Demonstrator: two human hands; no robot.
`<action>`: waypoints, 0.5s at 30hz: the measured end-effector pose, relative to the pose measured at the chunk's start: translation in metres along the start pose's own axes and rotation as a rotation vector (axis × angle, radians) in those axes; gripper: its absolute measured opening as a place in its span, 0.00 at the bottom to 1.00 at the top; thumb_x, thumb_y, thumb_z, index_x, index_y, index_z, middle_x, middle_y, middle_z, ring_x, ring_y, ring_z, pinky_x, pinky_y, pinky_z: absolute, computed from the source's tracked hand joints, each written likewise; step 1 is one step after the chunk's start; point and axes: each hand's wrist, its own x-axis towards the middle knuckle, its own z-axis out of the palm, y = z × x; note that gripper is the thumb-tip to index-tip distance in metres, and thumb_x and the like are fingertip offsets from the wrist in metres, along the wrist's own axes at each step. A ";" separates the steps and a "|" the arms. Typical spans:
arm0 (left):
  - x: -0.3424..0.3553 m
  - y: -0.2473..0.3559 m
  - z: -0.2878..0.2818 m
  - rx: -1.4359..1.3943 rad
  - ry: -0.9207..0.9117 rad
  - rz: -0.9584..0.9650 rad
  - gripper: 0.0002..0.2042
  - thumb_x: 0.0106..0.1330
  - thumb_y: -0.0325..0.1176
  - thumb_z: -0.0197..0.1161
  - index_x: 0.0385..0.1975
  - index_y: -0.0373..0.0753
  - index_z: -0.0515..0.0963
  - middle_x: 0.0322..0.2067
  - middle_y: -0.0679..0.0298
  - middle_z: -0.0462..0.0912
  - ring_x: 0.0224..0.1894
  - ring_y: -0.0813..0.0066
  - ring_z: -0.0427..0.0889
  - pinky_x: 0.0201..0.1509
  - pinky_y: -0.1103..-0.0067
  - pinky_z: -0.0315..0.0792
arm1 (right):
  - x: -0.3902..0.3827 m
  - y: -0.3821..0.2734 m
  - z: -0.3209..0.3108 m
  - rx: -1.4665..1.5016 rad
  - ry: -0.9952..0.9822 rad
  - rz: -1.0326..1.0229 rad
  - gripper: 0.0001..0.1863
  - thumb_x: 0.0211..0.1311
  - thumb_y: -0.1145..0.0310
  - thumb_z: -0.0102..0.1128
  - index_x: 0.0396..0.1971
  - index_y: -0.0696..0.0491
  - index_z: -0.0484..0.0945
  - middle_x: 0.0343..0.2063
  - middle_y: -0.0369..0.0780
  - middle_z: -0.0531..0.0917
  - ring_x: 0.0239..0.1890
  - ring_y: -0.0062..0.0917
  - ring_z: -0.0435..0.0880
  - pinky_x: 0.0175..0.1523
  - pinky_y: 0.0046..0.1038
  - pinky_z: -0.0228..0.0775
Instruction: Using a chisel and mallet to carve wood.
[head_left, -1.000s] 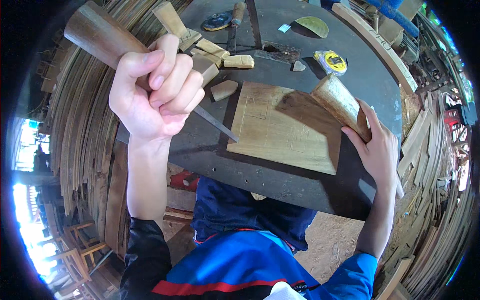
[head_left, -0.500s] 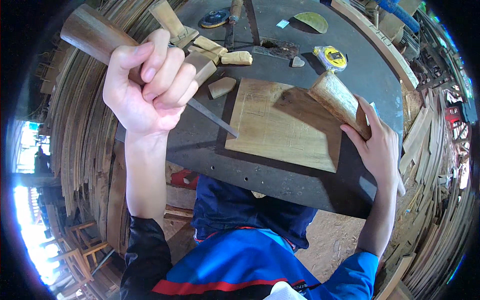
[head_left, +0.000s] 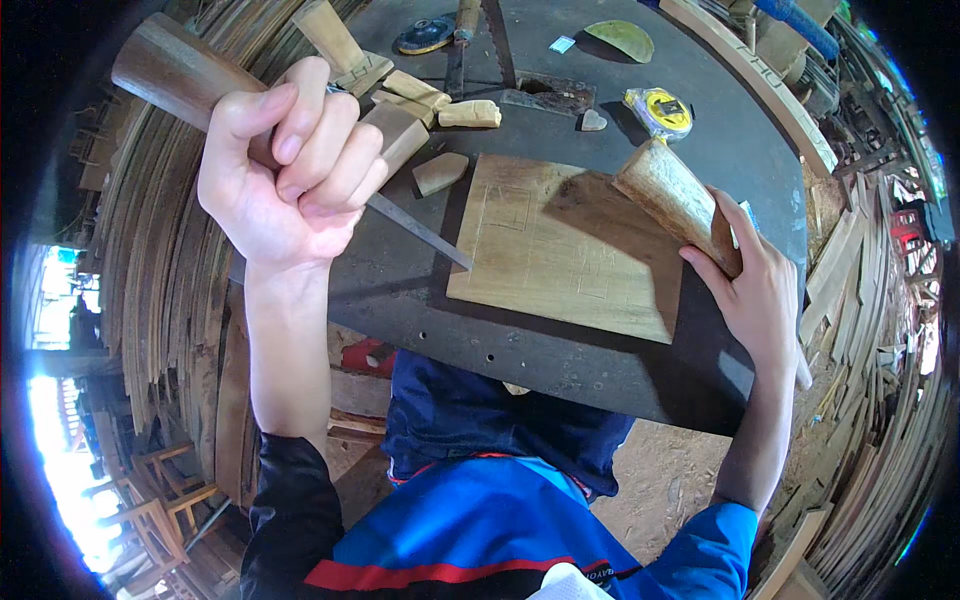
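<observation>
My left hand is closed in a fist around a chisel. Its thick brown wooden handle slants up past the fist, and the metal blade slopes down to the left edge of a flat wooden board. Pencil-like lines and rectangles mark the board's face. Over the right part of the board, my right hand grips a stout, rounded wooden mallet, its worn end pointing up and left. A thin pale rod end shows beyond the right wrist; the palm hides how it joins.
On the dark table are a yellow tape measure, a dark disc, a saw, a yellowish curved piece and several wood offcuts. Stacked planks stand left; a long timber lies along the far right edge.
My left hand and the chisel have shifted slightly left in the view, along with the board and table items. My right hand keeps its grip on the mallet almost unmoved.
</observation>
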 end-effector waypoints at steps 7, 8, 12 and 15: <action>0.002 -0.003 0.003 0.015 -0.008 -0.003 0.14 0.67 0.37 0.47 0.18 0.45 0.61 0.09 0.75 0.57 0.10 0.85 0.49 0.14 0.84 0.45 | 0.000 0.000 0.000 -0.007 0.005 -0.001 0.30 0.55 0.48 0.65 0.56 0.42 0.71 0.33 0.45 0.85 0.33 0.43 0.84 0.36 0.37 0.76; 0.002 -0.003 0.003 0.015 -0.007 -0.004 0.14 0.67 0.37 0.47 0.18 0.45 0.61 0.09 0.75 0.57 0.10 0.85 0.49 0.14 0.84 0.45 | 0.000 0.000 0.001 -0.004 0.001 0.001 0.30 0.55 0.48 0.65 0.56 0.42 0.71 0.33 0.45 0.85 0.33 0.43 0.84 0.36 0.37 0.76; 0.006 -0.004 0.009 0.007 0.018 -0.042 0.14 0.67 0.37 0.47 0.17 0.45 0.60 0.09 0.75 0.56 0.10 0.85 0.48 0.14 0.84 0.44 | 0.002 0.000 0.001 -0.007 0.000 0.002 0.29 0.56 0.49 0.65 0.56 0.43 0.71 0.32 0.45 0.85 0.33 0.43 0.84 0.36 0.37 0.76; 0.009 -0.005 0.018 0.023 0.090 -0.055 0.14 0.67 0.36 0.47 0.17 0.45 0.59 0.09 0.75 0.54 0.10 0.85 0.47 0.14 0.84 0.44 | 0.002 -0.001 -0.002 -0.001 0.004 -0.001 0.30 0.56 0.48 0.65 0.56 0.43 0.71 0.32 0.44 0.85 0.32 0.42 0.85 0.35 0.37 0.76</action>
